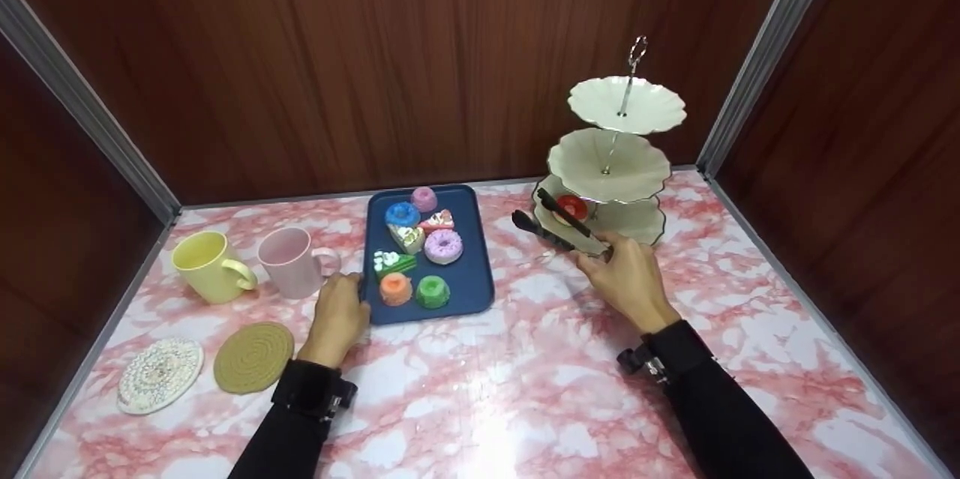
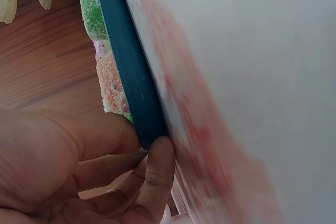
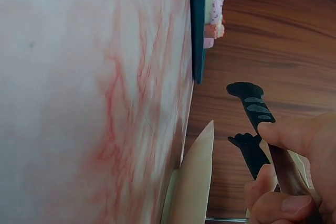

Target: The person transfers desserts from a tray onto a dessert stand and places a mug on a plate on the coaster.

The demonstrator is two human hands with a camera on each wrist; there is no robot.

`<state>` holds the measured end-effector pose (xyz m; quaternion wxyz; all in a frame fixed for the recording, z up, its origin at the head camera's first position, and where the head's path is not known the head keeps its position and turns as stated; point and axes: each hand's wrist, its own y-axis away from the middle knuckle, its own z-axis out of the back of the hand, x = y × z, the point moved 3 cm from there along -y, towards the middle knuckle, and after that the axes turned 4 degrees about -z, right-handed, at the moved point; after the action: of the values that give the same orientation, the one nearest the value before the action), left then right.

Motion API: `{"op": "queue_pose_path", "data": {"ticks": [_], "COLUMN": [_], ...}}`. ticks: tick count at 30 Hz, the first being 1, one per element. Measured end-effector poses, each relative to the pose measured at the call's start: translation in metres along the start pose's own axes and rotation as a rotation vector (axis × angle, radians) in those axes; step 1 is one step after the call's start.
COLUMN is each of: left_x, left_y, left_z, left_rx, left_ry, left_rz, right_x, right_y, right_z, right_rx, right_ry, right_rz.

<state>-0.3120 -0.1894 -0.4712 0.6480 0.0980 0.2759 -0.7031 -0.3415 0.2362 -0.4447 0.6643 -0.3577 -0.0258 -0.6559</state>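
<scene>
My left hand (image 1: 339, 315) pinches the rim of a dark blue tray (image 1: 472, 261) at its near left corner; the left wrist view shows thumb and fingers around the tray's edge (image 2: 128, 51). Several toy sweets lie on the tray, among them a purple doughnut (image 1: 443, 246), a blue doughnut (image 1: 403, 214), a green cake slice (image 1: 394, 262) and an orange cake (image 1: 395, 289). In my right hand (image 1: 628, 278) I hold black tongs (image 3: 257, 108), their paw-shaped tips spread apart. They are beside a three-tier stand (image 1: 609, 164), where a red round sweet (image 1: 573, 208) lies on the bottom plate.
A yellow mug (image 1: 206, 269) and a pink mug (image 1: 291, 263) stand left of the tray. In front of them lie a speckled white coaster (image 1: 160, 375) and a tan woven coaster (image 1: 253, 357). Brown wood panels (image 1: 450, 59) enclose the marbled table on three sides.
</scene>
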Motion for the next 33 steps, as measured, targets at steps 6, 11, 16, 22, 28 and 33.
{"op": "queue_pose_path", "data": {"ticks": [6, 11, 16, 22, 28, 33], "left_x": [0.000, 0.000, 0.000, -0.002, -0.001, -0.001], "left_y": [-0.001, 0.000, 0.000, 0.002, 0.002, 0.001], "left_z": [0.001, 0.001, 0.000, -0.001, -0.001, 0.001], "left_rx": [0.000, 0.009, 0.008, 0.004, -0.003, -0.006], "left_ry": [-0.001, -0.014, -0.016, -0.002, 0.011, -0.005], "left_rz": [-0.007, -0.005, 0.006, 0.016, 0.017, 0.003], "right_x": [0.003, 0.005, 0.008, 0.009, 0.013, 0.017], "right_y": [0.002, 0.003, 0.005, 0.009, 0.012, 0.013], "right_z": [-0.002, -0.005, -0.007, -0.011, -0.015, -0.018], "right_rx": [0.025, 0.044, 0.036, 0.037, 0.068, 0.079], "right_ry": [-0.006, -0.018, -0.033, -0.048, -0.050, -0.042], "right_rz": [-0.011, -0.002, 0.035, 0.053, 0.039, 0.057]}}
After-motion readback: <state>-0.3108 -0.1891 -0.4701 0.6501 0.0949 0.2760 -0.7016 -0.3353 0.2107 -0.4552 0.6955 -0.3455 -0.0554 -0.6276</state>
